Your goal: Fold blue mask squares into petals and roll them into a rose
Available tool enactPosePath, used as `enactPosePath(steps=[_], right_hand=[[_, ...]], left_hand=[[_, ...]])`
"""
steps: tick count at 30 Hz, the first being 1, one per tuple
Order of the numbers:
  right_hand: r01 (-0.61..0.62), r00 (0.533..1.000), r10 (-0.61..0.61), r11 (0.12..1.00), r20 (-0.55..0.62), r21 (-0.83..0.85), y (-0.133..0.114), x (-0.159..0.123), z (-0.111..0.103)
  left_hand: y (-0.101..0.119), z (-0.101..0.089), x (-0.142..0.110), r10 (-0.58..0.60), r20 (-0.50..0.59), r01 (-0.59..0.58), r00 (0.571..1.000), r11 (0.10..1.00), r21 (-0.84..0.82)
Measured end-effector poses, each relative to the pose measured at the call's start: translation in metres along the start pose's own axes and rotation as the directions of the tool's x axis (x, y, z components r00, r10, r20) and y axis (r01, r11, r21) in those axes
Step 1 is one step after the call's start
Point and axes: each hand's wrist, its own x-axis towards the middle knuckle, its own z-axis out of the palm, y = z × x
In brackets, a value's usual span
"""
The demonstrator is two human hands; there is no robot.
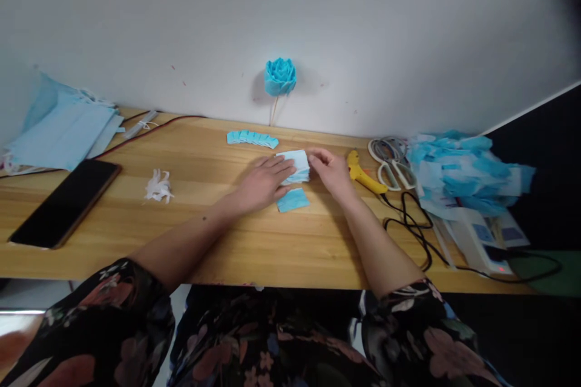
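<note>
A small stack of white and pale blue fabric pieces (pixel 298 157) lies near the middle of the table. My left hand (pixel 269 179) rests flat over its left side, fingers stretched out. At the stack's right edge, my right hand (pixel 330 170) has its fingers curled and closed; whether a piece is pinched between them is too small to tell. Just below the stack is a single blue fabric piece (pixel 293 200), close to my left thumb. Behind the stack, several folded blue pieces (pixel 252 139) lie in an overlapping row. A blue fabric flower (pixel 280 77) on a thin stick leans against the wall.
On the right are a yellow glue gun (pixel 365 180) with a black cord, white-handled scissors (pixel 396 175), a heap of blue scraps (pixel 467 172) and a white power strip (pixel 481 242). Leftward lie white scraps (pixel 158 185), a phone (pixel 66 204) and face masks (pixel 68 127).
</note>
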Motion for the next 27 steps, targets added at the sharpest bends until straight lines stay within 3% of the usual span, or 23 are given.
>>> enactPosePath(steps=[2,4,6,7,9,11,13,20,24,27], right_hand=[[0.087,0.989,-0.106,0.981,-0.104,-0.171,-0.013,-0.002,-0.009],[0.151,0.983,-0.167,0.970,-0.074,-0.189,-0.031,-0.008,-0.017],[0.180,0.978,-0.163,0.974,0.128,-0.137,-0.049,-0.018,-0.020],[0.199,0.950,-0.162,0.973,0.266,-0.120,-0.056,-0.023,-0.020],[0.274,0.853,-0.181,0.954,0.489,-0.125,-0.064,-0.032,-0.016],[0.369,0.769,-0.206,0.916,0.605,-0.158,-0.064,-0.037,-0.010],[0.429,0.746,-0.224,0.882,0.628,-0.196,-0.060,-0.039,-0.005],[0.478,0.764,-0.199,0.813,0.614,-0.332,-0.049,-0.038,0.000],[0.526,0.739,-0.185,0.760,0.648,-0.382,-0.049,-0.039,0.003],[0.528,0.703,-0.190,0.785,0.685,-0.324,-0.057,-0.039,0.001]], left_hand=[[-0.003,0.001,-0.001,-0.013,0.023,0.014,1.000,1.000,-0.027],[-0.004,0.001,-0.001,-0.015,0.031,0.017,0.999,0.998,-0.058],[-0.007,0.000,-0.001,-0.019,0.028,0.022,0.999,0.994,-0.112],[-0.009,0.000,-0.001,-0.021,0.028,0.025,0.999,0.989,-0.147],[-0.015,-0.001,-0.001,-0.012,0.035,0.019,0.999,0.977,-0.212],[-0.022,-0.001,-0.001,0.022,0.034,-0.013,0.999,0.969,-0.248],[-0.027,-0.002,-0.001,0.054,0.009,-0.049,0.999,0.961,-0.272],[-0.024,-0.002,0.000,0.050,-0.053,-0.062,0.997,0.963,-0.263],[-0.023,-0.004,0.000,0.023,-0.074,-0.042,0.997,0.963,-0.265],[-0.019,-0.008,0.001,0.019,-0.133,-0.054,0.991,0.963,-0.263]])
